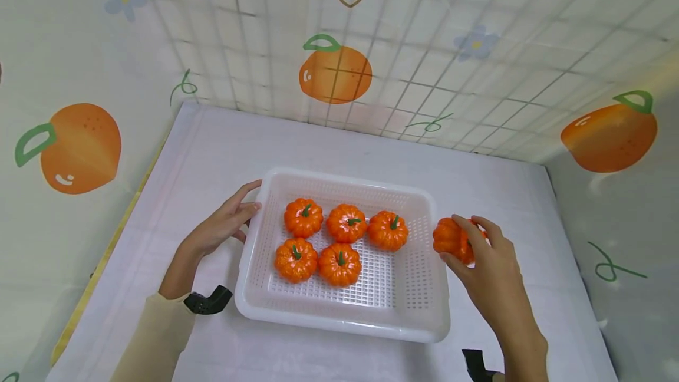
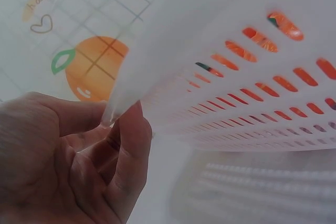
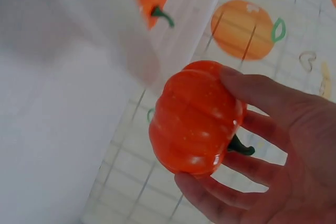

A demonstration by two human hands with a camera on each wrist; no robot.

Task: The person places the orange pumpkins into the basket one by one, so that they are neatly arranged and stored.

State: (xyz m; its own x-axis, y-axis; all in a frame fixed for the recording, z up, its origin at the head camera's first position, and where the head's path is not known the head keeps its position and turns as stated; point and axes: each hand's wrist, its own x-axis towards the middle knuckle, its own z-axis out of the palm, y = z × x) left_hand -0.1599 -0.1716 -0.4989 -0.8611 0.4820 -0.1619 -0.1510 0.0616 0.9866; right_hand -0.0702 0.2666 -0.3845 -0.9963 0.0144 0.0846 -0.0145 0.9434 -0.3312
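A white perforated plastic basket (image 1: 339,326) stands on the table with several small orange pumpkins (image 1: 340,264) inside, each with a green stem. My left hand (image 1: 225,221) pinches the basket's left rim between thumb and fingers; the left wrist view shows this hand (image 2: 89,156) at the rim, with orange showing through the slots of the basket wall (image 2: 210,98). Just outside the basket's right side, my right hand (image 1: 490,267) grips another orange pumpkin (image 1: 451,237). In the right wrist view this pumpkin (image 3: 194,121) is held by thumb and fingers, its green stem towards the palm.
A white cloth (image 1: 366,152) covers the table. Behind it hangs a pale sheet (image 1: 265,46) printed with oranges, over a wire grid. Dark straps (image 1: 208,300) sit at both wrists. Inside the basket, the bare floor (image 1: 379,285) shows at the front right.
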